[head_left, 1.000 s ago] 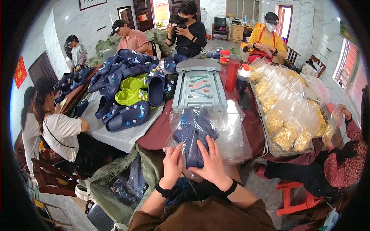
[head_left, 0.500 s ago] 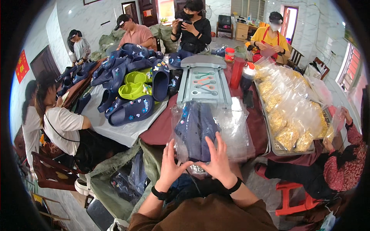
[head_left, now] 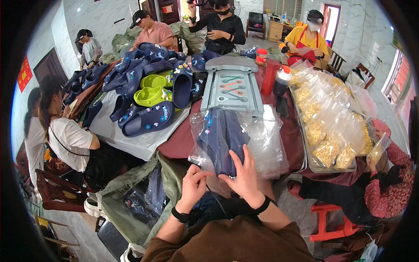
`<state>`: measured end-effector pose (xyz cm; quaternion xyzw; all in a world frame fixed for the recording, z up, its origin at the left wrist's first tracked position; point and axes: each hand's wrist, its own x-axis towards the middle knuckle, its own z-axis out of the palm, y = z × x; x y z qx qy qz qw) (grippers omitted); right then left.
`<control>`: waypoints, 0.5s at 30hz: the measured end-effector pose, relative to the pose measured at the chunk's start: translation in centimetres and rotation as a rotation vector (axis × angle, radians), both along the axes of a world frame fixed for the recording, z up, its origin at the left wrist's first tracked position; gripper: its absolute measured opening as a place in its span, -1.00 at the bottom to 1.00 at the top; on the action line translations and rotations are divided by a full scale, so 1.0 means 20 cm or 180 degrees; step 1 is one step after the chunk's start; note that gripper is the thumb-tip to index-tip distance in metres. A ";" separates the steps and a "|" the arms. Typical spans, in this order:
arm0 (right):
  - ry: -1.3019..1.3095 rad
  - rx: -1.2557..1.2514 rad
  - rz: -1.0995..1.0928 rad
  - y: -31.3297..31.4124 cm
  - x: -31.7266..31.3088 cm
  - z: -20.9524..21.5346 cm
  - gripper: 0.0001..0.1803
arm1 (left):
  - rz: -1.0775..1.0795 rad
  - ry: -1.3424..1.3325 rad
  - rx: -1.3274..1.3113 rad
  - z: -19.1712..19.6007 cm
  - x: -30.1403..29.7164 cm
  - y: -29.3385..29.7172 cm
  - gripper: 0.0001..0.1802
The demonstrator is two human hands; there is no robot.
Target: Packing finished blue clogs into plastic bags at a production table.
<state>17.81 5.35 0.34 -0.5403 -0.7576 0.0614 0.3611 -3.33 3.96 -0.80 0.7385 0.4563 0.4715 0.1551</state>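
Note:
A pair of navy clogs (head_left: 221, 137) with small charms lies inside a clear plastic bag (head_left: 198, 131) at the table's near edge. At the bag's near left corner, my left hand (head_left: 194, 185) has its fingers curled and pinched on the plastic. My right hand (head_left: 242, 177) rests against the near right end of the clogs, thumb and fingers stretched apart. More flat clear bags (head_left: 267, 153) lie to the right, partly under the bagged pair. Beyond stands a grey plastic stand (head_left: 231, 89) with coloured slot shapes on top.
Navy clogs (head_left: 148, 120) and lime-green clogs (head_left: 152, 95) are heaped at left. A tray (head_left: 307, 163) of yellow filled bags stands right, near a dark bottle (head_left: 281, 81). A green sack (head_left: 124, 181) with bagged clogs hangs lower left. Several people sit or stand around.
My left hand has gone from spread to curled at the bag's corner. The right hand has settled onto the clogs, and the bagged pair has tilted slightly. Opposite, the person in black has raised one arm.

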 end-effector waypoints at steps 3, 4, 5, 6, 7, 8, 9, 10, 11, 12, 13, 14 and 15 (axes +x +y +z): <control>0.0049 0.0010 0.0011 0.01 0.01 -0.02 0.07 | -0.0149 -0.0020 -0.0281 0.05 0.04 -0.02 -0.61; 0.0043 0.0018 -0.0044 0.02 0.02 -0.02 0.07 | -0.0266 0.0035 -0.0430 0.08 0.06 -0.01 -0.55; 0.0016 -0.0048 0.0166 0.02 0.05 -0.01 0.07 | -0.0329 0.0032 -0.0424 0.07 0.09 0.00 -0.55; -0.0007 -0.0102 0.0402 0.04 0.06 0.00 0.08 | -0.0331 0.0025 -0.0484 0.05 0.09 0.01 -0.46; -0.0012 -0.0090 0.0363 0.05 0.09 0.02 0.08 | -0.0336 0.0018 -0.0549 0.03 0.10 0.03 -0.35; -0.0044 -0.0303 0.0684 0.06 0.13 0.04 0.08 | -0.0350 0.0025 -0.0721 0.02 0.11 0.06 -0.25; -0.0072 -0.0513 0.1018 0.08 0.18 0.08 0.08 | -0.0375 0.0027 -0.0711 -0.01 0.12 0.10 -0.25; -0.0191 -0.0248 0.1128 0.11 0.25 0.17 -0.02 | -0.0269 0.0104 -0.0672 -0.03 0.14 0.14 -0.24; -0.0199 -0.0246 0.1114 0.16 0.32 0.23 -0.02 | -0.0154 0.0179 -0.0638 -0.04 0.16 0.18 -0.23; 0.0250 -0.0700 0.1137 0.23 0.41 0.28 -0.15 | -0.0057 0.0294 -0.0844 -0.03 0.19 0.20 -0.21; 0.0699 -0.1130 0.1156 0.30 0.48 0.34 -0.26 | -0.0100 0.0283 -0.0815 -0.04 0.21 0.24 -0.21; 0.0926 -0.0801 0.0761 0.40 0.55 0.38 -0.34 | -0.0165 0.0318 -0.0814 -0.06 0.22 0.26 -0.14; 0.1173 -0.0486 0.0423 0.52 0.60 0.39 -0.41 | -0.0173 0.0375 -0.0828 -0.08 0.20 0.27 -0.08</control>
